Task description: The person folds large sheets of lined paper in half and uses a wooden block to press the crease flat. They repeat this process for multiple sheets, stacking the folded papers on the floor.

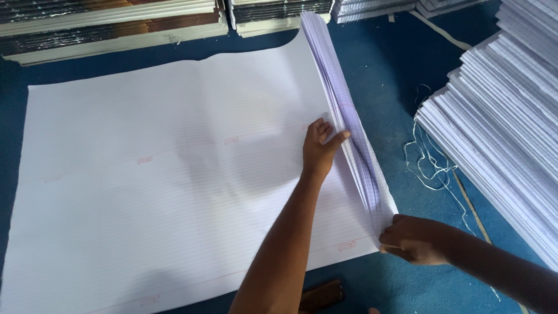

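Observation:
A large stack of white ruled paper sheets (157,151) lies flat on the blue floor. Along its right edge a bundle of sheet edges (343,110) stands lifted and fanned. My left hand (321,148) rests on the stack beside this raised bundle, thumb pressed against it. My right hand (414,238) pinches the near right corner of the lifted sheets between its fingers.
Tall stacks of folded white paper (505,116) stand at the right. More paper and card stacks (110,23) line the far edge. Loose white string (427,160) lies on the blue floor (395,70). A foot (321,295) shows at the bottom.

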